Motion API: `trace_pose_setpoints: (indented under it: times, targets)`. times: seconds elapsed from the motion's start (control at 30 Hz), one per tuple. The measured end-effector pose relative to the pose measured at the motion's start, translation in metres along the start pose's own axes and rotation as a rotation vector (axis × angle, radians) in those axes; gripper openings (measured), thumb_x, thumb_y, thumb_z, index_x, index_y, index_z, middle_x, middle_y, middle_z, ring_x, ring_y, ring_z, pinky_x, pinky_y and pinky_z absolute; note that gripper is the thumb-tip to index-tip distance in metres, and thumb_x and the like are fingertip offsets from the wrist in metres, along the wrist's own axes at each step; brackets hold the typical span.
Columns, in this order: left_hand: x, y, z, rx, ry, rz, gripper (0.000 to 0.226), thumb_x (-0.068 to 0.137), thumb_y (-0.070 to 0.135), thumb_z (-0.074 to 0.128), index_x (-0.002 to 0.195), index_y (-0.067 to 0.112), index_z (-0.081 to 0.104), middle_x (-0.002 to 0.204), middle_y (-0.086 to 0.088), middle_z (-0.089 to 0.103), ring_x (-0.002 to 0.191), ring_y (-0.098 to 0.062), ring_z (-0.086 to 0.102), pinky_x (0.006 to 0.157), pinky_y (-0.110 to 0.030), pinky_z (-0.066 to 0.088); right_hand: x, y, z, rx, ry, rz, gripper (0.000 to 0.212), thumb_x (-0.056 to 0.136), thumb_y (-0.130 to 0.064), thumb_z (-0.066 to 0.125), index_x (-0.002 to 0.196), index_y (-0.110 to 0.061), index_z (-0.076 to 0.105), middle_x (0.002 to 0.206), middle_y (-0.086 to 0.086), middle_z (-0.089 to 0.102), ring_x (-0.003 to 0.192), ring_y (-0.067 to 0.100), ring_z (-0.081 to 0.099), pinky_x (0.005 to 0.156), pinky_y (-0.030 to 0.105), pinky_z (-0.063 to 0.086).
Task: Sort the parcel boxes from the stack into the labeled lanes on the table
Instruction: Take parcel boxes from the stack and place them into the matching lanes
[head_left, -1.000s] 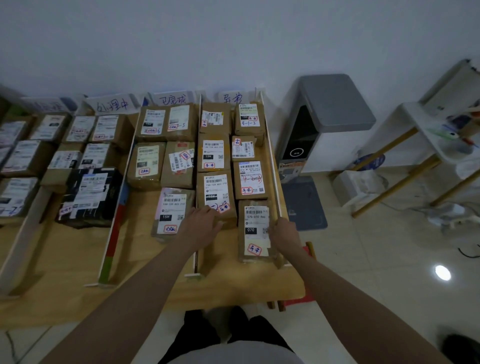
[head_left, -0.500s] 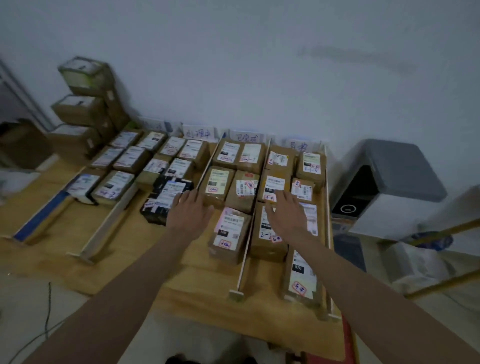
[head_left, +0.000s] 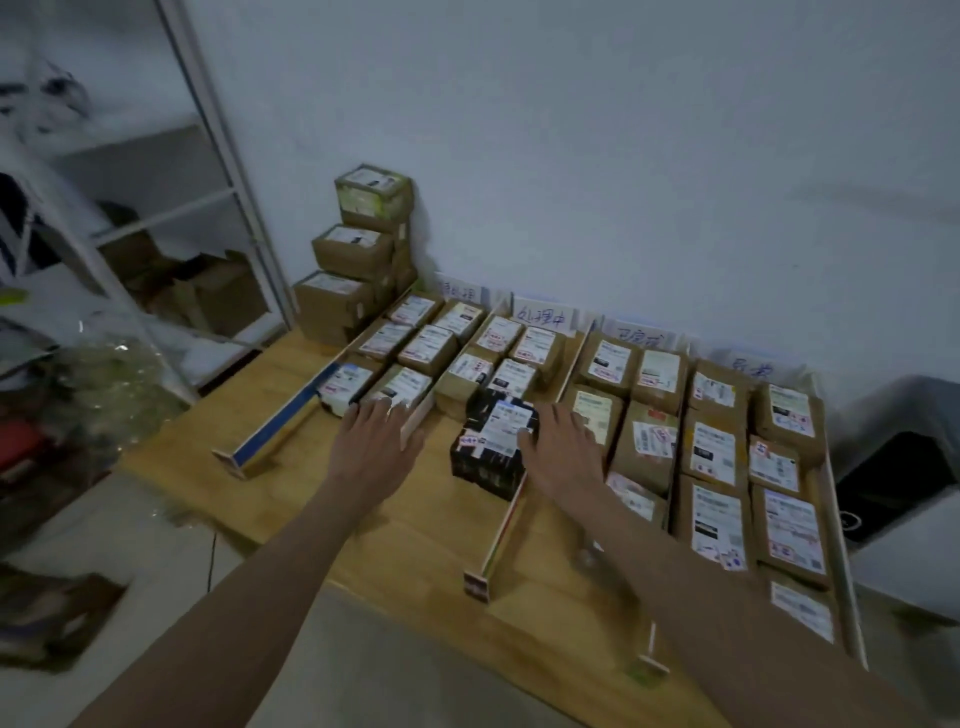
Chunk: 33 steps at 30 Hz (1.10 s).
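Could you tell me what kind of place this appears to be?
Probably a small parcel sorting room. Labelled cardboard parcels fill lanes on a wooden table, handwritten lane signs stand against the wall, and a stack of boxes waits in the corner.

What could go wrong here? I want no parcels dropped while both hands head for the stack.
The stack leans stepwise against the wall; pulling a lower box could topple those above. The left hand and right hand pass low over the lanes, so either might nudge the black parcel or a divider.
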<state>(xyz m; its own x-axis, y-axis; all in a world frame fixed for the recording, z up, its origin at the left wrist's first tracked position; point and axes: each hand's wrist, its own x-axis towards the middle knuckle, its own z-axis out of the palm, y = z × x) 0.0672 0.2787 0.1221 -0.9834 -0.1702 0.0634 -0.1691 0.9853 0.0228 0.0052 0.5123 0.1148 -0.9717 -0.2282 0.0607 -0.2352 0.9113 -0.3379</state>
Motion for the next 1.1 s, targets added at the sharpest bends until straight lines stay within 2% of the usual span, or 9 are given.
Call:
trace_pose_setpoints:
  times: [0.2,0.4,0.7,0.93,1.1]
  targets:
    - [0.003,-0.107,-0.006,-0.01,-0.016,-0.026,0.06,0.1,0.052,0.03,0.145,0.014,0.039,0.151,-0.006,0.038,0.142,-0.024,0.031,0.119,-0.043,0.019,0.012,-0.1,0.031,0.003,-0.014,-0.029,0.046,0.101,-0.039,0.042,0.14,-0.015,0.043,0.141,0.006,0.046,0.132,0.025,0.041,0.108,0.041,0.038]
    - [0.025,-0.183,-0.011,-0.031,-0.007,-0.075,0.057,0.101,0.052,0.031,0.144,0.016,0.042,0.15,-0.004,0.041,0.141,-0.022,0.032,0.12,-0.043,0.02,0.041,-0.17,0.053,-0.002,-0.014,-0.062,0.045,0.101,-0.038,0.041,0.139,-0.014,0.043,0.14,0.008,0.045,0.13,0.026,0.04,0.107,0.042,0.038]
    - [0.104,-0.276,-0.004,-0.031,-0.032,-0.111,0.06,0.101,0.052,0.029,0.15,0.017,0.034,0.156,-0.005,0.033,0.146,-0.022,0.025,0.122,-0.043,0.015,0.128,-0.243,0.102,0.016,-0.015,-0.071,0.05,0.1,-0.038,0.043,0.144,-0.014,0.038,0.144,0.007,0.043,0.134,0.024,0.039,0.111,0.041,0.038]
    - [0.179,-0.339,0.0,-0.024,-0.057,-0.098,0.058,0.101,0.05,0.032,0.148,0.017,0.036,0.155,-0.005,0.036,0.145,-0.021,0.027,0.122,-0.042,0.015,0.215,-0.29,0.142,0.067,-0.011,0.003,0.041,0.1,-0.037,0.044,0.134,-0.015,0.044,0.131,0.006,0.051,0.12,0.023,0.049,0.1,0.039,0.045]
    - [0.23,-0.378,0.008,-0.014,-0.076,-0.07,0.057,0.101,0.049,0.034,0.147,0.014,0.039,0.154,-0.006,0.037,0.144,-0.022,0.03,0.121,-0.041,0.016,0.262,-0.315,0.164,0.109,-0.051,0.074,0.047,0.1,-0.037,0.042,0.14,-0.013,0.039,0.135,0.009,0.049,0.122,0.027,0.047,0.099,0.041,0.045]
